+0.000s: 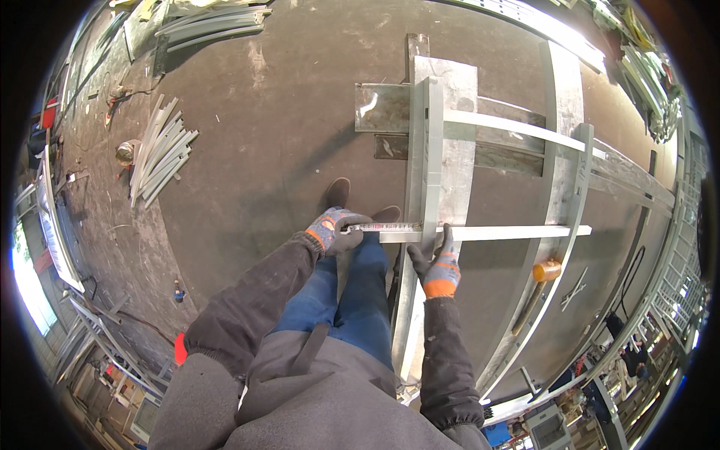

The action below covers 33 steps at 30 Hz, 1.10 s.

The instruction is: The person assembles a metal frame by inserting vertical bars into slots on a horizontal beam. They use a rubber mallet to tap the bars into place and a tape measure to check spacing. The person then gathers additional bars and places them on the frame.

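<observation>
My left hand (336, 229), in a grey and orange glove, is closed around the near end of a tape measure (390, 226); its case is mostly hidden by the fingers. The marked blade lies along the left end of a white metal crossbar (510, 233). At the crossing of this bar and a grey upright rail (433, 150), my right hand (437, 266) has thumb and forefinger spread apart, one on each side of the rail. A second white crossbar (517, 129) lies farther off, reaching to a right-hand grey rail (579, 187).
Wide metal support beams (564, 97) lie under the frame. A mallet with an orange head (547, 271) rests to the right. Bundles of grey profiles (161, 154) lie on the floor at left, with more profiles (214, 28) at the far left. My shoes (337, 193) stand near the frame.
</observation>
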{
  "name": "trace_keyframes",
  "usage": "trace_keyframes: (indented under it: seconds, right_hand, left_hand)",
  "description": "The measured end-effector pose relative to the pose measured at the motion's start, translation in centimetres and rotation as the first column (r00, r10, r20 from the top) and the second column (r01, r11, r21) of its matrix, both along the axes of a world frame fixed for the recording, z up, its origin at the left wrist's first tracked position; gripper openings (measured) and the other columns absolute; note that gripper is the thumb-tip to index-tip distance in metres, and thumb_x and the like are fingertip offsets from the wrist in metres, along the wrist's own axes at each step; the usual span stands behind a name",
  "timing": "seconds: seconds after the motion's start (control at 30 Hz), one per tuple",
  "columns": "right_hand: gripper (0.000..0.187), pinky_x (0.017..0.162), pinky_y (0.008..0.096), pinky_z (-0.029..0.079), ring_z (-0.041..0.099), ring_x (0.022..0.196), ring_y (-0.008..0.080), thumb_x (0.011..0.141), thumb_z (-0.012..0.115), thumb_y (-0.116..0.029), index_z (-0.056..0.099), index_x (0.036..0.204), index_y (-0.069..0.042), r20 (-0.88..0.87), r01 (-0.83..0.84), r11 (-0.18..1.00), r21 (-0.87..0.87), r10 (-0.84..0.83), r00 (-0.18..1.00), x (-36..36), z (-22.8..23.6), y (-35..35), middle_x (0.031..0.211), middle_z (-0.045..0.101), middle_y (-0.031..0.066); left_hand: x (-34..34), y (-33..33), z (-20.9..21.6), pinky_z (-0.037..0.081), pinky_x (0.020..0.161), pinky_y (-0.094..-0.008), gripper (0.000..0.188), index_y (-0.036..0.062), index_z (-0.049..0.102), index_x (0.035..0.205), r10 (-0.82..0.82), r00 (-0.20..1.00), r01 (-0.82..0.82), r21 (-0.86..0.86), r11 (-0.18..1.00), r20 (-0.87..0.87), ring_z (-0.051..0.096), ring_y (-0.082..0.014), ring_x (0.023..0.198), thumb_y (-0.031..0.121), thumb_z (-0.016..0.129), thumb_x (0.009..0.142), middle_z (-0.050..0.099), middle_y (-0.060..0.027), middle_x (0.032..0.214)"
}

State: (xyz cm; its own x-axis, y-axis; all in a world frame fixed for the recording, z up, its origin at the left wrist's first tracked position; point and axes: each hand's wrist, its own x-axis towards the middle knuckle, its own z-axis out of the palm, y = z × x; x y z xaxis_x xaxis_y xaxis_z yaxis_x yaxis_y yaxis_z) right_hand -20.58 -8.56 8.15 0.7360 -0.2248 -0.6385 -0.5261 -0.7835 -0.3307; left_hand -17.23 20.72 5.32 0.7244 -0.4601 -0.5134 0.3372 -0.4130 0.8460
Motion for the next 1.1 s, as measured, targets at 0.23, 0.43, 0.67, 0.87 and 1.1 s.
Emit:
trace_keyframes:
  seconds: [0.23,0.43,0.67,0.87,1.1]
  right_hand:
    - [0.08,0.1,0.0429,0.05,0.06,0.116,0.037,0.086,0.081,-0.014,0.039,0.153,-0.004,0.318,0.055,0.963,0.264,-0.14,0.938,-2.5,-4.5,-0.3,0.132,0.059,0.0236]
    - [0.085,0.099,0.0427,0.051,0.059,0.115,0.0345,0.085,0.082,-0.016,0.037,0.156,-0.005,0.348,-0.003,0.992,0.13,-0.043,0.936,-2.0,-3.6,0.2,0.129,0.058,0.0206]
    - [0.084,0.084,0.0339,0.053,0.06,0.093,0.0182,0.086,0.081,-0.013,0.038,0.158,-0.011,0.318,0.348,0.895,0.28,-0.428,0.846,-4.5,-0.1,-9.2,0.112,0.062,0.0105]
    - [0.088,0.113,0.0471,0.042,0.051,0.133,0.0404,0.082,0.081,-0.035,0.04,0.151,0.001,0.372,0.431,0.703,-0.566,-0.248,0.894,-4.9,0.0,-33.1,0.145,0.05,0.0232]
    - [0.068,0.097,0.0463,0.048,0.056,0.115,0.0358,0.074,0.086,-0.037,0.057,0.127,-0.008,-0.027,-0.024,0.792,-0.61,0.009,1.0,-4.7,-2.7,-43.3,0.125,0.058,0.0146]
  left_hand:
    - [-0.5,-0.2,-0.6,0.056,0.087,-0.0403,0.04,0.0053,0.07,0.124,0.023,0.998,-0.026,0.034,0.999,0.065,0.071,-0.0296,0.095,0.024,0.063,0.09,0.072,-0.0156,0.101]
    - [-0.6,0.0,-0.9,0.056,0.086,-0.0401,0.037,0.0038,0.071,0.121,0.001,0.998,-0.003,0.022,1.0,0.056,0.071,-0.0292,0.095,0.022,0.063,0.089,0.073,-0.0149,0.1]
    - [-1.1,-0.6,0.9,0.053,0.086,-0.0362,0.03,0.0018,0.071,0.113,0.201,0.979,-0.2,0.033,0.979,-0.045,0.066,-0.0209,0.095,0.021,0.062,0.09,0.071,-0.0118,0.1]
    - [-0.7,-4.6,4.6,0.052,0.077,-0.0299,0.025,0.001,0.071,0.101,0.264,0.961,-0.246,0.187,0.951,-0.079,0.061,-0.0109,0.084,0.024,0.069,0.09,0.068,-0.0035,0.088]
    - [1.3,-13.3,2.5,0.052,0.081,-0.0471,0.04,0.008,0.076,0.099,-0.094,0.966,-0.058,0.556,0.829,0.242,0.064,-0.036,0.093,0.038,0.084,0.073,0.069,-0.0156,0.092]
